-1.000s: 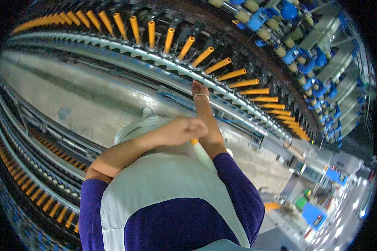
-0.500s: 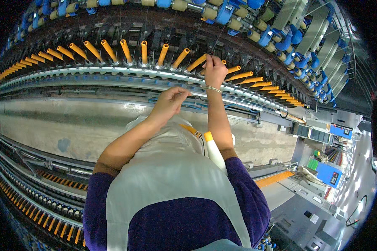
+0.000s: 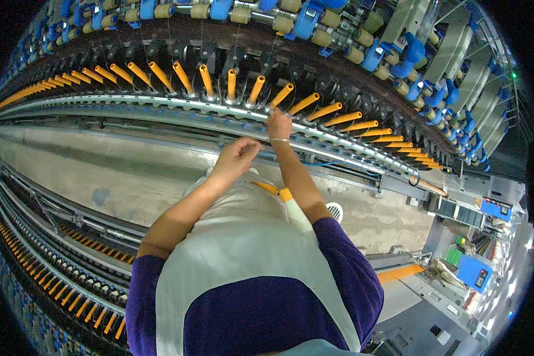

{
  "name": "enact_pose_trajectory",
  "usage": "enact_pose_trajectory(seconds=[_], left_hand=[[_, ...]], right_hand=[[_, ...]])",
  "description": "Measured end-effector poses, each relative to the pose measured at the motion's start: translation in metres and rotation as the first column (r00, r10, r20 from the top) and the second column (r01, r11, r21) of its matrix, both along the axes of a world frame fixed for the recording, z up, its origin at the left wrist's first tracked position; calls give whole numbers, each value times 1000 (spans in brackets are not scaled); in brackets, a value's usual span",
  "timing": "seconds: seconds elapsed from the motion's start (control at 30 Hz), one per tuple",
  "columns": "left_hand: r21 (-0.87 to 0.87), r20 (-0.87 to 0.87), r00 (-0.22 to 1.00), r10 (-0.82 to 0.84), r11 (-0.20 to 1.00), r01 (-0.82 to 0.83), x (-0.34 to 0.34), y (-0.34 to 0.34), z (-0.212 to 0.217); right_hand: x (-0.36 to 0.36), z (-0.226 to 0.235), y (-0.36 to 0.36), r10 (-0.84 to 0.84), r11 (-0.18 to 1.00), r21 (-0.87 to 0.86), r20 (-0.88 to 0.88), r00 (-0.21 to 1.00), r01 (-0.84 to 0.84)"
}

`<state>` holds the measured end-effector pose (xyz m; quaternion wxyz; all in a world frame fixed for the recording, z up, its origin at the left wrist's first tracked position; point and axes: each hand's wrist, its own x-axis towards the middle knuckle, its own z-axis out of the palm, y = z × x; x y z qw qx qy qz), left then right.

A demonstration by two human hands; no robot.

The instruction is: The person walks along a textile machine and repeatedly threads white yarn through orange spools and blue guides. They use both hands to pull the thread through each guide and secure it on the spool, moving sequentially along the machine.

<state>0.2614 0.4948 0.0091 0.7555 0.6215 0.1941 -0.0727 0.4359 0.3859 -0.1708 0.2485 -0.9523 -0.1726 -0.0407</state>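
My right hand (image 3: 279,126) reaches to the foot of an orange tube (image 3: 282,95) in the long row on the spinning frame. Its fingers are drawn together near the rail; what they hold, if anything, is hidden. Closer to my body, my left hand (image 3: 240,156) hovers in front of the machine, thumb and fingers pinched together. Anything between those fingertips is too small to make out. At my apron's (image 3: 243,249) front are a bobbin wound with white yarn (image 3: 298,213) and an orange tube (image 3: 266,187).
A metal rail (image 3: 190,109) runs below the tubes. Blue and tan rollers (image 3: 240,15) line the machine's top. Behind me stands another frame with orange tubes (image 3: 71,299). The aisle floor (image 3: 154,172) lies between; a blue machine panel (image 3: 474,273) is at the right.
My right hand has come down from an orange tube's upper end to a tube's foot. The left hand stays pinched and has dropped slightly. The view has shifted.
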Motion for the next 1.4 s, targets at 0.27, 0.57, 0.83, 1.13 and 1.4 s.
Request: enact_pose_trajectory(seconds=[0.27, 0.57, 0.83, 1.13, 1.4], left_hand=[[13, -61, 984, 167, 986, -167, -24, 9, -7], [-246, 192, 957, 216, 955, -166, -10, 18, 48], [-211, 435, 881, -187, 930, 302, -11, 14, 91], [-730, 559, 822, 108, 533, 427, -34, -12, 74], [-538, 409, 909, 78, 825, 171, -54, 1, 92]], right_hand=[[12, 18, 27, -145, 949, 291, 52, 988, 123], [-12, 299, -65, 193, 333, 898, 232, 953, -286], [-93, 305, -119, 659, 702, 431, -91, 747, -567], [-94, 322, -120, 367, 373, 910, 33, 930, -180], [-60, 358, -42, 217, 382, 921, -3, 976, -82]])
